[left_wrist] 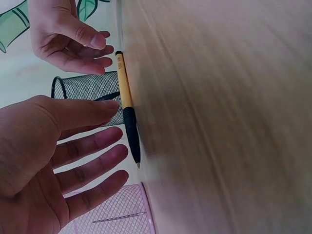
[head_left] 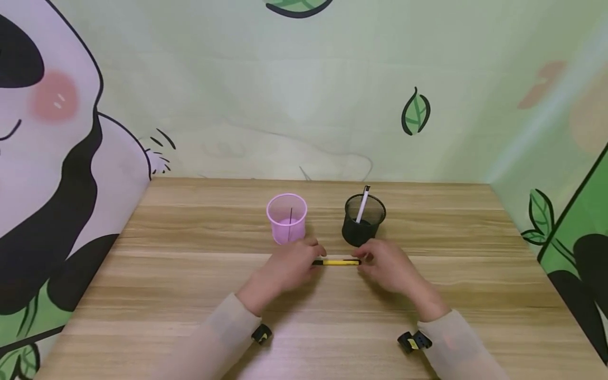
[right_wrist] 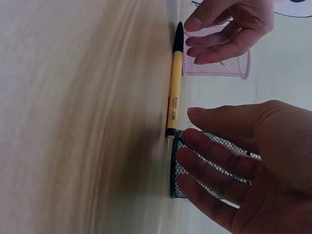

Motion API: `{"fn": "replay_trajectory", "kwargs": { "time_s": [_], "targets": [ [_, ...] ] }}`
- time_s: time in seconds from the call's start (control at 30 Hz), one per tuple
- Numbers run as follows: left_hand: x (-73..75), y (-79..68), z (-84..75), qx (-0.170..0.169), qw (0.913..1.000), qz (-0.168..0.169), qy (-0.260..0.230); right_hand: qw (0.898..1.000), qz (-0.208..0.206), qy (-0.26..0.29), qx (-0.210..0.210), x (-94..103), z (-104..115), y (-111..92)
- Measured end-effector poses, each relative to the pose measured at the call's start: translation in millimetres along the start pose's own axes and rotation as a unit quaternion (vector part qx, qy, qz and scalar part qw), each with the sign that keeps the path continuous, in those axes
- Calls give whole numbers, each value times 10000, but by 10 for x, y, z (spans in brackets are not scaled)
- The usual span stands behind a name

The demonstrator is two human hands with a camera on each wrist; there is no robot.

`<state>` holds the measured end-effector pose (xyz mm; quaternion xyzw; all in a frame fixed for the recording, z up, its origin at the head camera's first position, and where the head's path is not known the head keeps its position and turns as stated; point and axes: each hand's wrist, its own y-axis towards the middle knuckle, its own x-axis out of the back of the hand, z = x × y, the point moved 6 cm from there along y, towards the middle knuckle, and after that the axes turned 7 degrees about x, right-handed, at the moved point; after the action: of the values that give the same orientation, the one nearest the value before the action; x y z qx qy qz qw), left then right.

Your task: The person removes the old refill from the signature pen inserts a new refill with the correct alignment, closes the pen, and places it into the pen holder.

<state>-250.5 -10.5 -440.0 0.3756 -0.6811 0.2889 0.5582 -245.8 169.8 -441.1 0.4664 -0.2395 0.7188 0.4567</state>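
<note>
A yellow ballpoint pen [head_left: 339,262] with a black grip and black end lies crosswise on the wooden table. Close to its tip end is my left hand [head_left: 292,264], thumb and fingers spread loosely and apart from one another in the left wrist view. Around the other end hovers my right hand [head_left: 387,266]; the right wrist view shows its fingers [right_wrist: 214,165] loosely bent, with nothing pinched between them. Whether any fingertip touches the pen [left_wrist: 125,87] is hard to tell. Just beyond the hands stand a pink mesh cup [head_left: 280,233] and a black mesh cup [head_left: 355,233].
A white pen [head_left: 363,207] with a dark end leans inside the black cup. A thin dark line [head_left: 291,221] shows upright at the pink cup. Behind the table [head_left: 190,264] hangs a green backdrop [head_left: 323,105] printed with a panda and leaves.
</note>
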Motion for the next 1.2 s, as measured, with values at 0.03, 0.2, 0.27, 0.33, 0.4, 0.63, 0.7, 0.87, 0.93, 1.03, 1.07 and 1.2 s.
{"fn": "replay_trajectory", "kwargs": {
  "time_s": [0.03, 0.2, 0.27, 0.33, 0.4, 0.63, 0.7, 0.87, 0.93, 1.03, 1.07, 1.2],
  "targets": [
    [-11, 4, 1, 24, 10000, 18, -12, 10000, 1, -15, 3, -8, 0, 6],
    [-56, 39, -11, 14, 9999, 47, 94, 9999, 23, -87, -46, -43, -10, 25],
    [-66, 50, -17, 23, 9998, 77, 155, 9999, 75, -102, -89, -62, -13, 35],
    [-75, 61, -20, 69, 9997, 132, 174, 9998, 111, -117, -105, -76, -16, 44],
    [-90, 74, -19, 112, 9996, 184, 201, 9998, 139, -128, -117, -86, -15, 52],
    [-121, 124, -26, 207, 9991, 205, 316, 9996, 176, -197, -84, -118, -26, 77],
    [-132, 137, -27, 235, 9989, 204, 352, 9996, 182, -196, -86, -129, -28, 86],
    [-144, 154, -32, 253, 9986, 178, 441, 9996, 191, -173, -140, -156, -40, 95],
    [-138, 151, -34, 227, 9986, 133, 454, 9995, 194, -172, -165, -160, -42, 98],
    [-124, 144, -42, 156, 9989, 67, 448, 9995, 179, -189, -177, -160, -48, 99],
    [-123, 144, -44, 150, 9989, 72, 435, 9995, 178, -195, -173, -160, -50, 99],
    [-120, 148, -53, 102, 9992, 124, 364, 9996, 166, -194, -156, -160, -62, 98]
  ]
}}
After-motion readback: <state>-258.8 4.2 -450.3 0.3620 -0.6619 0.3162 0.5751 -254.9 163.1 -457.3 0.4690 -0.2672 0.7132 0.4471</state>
